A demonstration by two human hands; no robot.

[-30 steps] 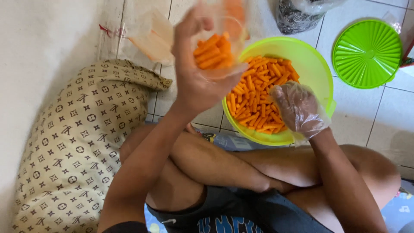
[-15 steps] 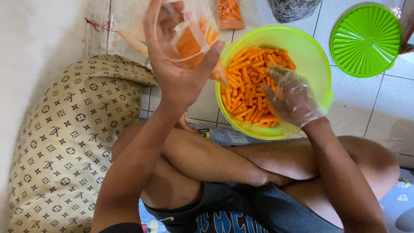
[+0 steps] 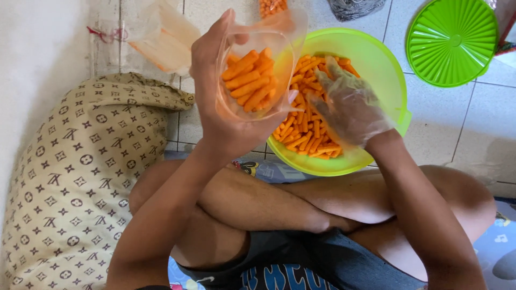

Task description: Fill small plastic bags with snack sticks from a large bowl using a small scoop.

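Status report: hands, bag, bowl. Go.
Left hand holds clear bag of orange sticks. Gloved right hand in green bowl. Nothing in the way.

The left hand now holds the clear plastic bag lower and nearer the camera than a second ago, over the near-left rim of the green bowl, its mouth turned toward the viewer. The orange snack sticks lie in a settled pile. The gloved right hand has lifted, fingers spread, apparently clear of the bowl's contents.
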